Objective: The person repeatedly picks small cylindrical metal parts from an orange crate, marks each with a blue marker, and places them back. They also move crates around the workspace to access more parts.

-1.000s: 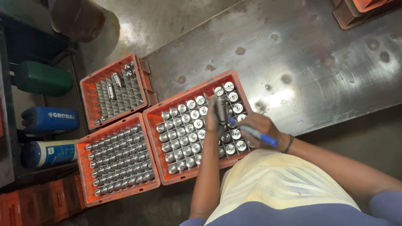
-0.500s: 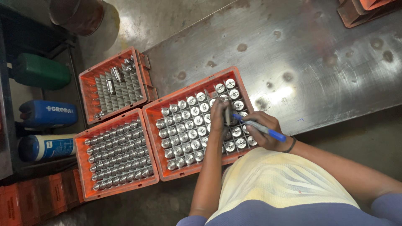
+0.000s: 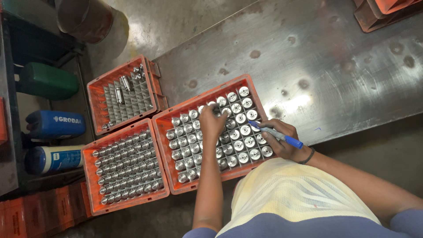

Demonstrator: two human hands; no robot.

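Observation:
An orange crate [image 3: 255, 90] full of upright shiny metal cylinders [image 3: 240, 118] rests on the edge of a steel table. My left hand [image 3: 211, 122] reaches into the middle of the crate, fingers curled down around one cylinder. My right hand [image 3: 280, 140] rests on the crate's right side and holds a blue marker pen [image 3: 277, 135] pointing left over the parts.
A second orange crate [image 3: 88, 152] packed with cylinders lies to the left, and a third crate [image 3: 94, 90] behind it holds only a few. The steel table [image 3: 308, 53] stretches to the right. Green [image 3: 46, 80] and blue jugs [image 3: 55, 124] lie at far left, a drum [image 3: 86, 17] above.
My left hand has moved left and down from the crate's upper right rows to its middle. The right hand with the marker has shifted slightly toward the crate's right edge.

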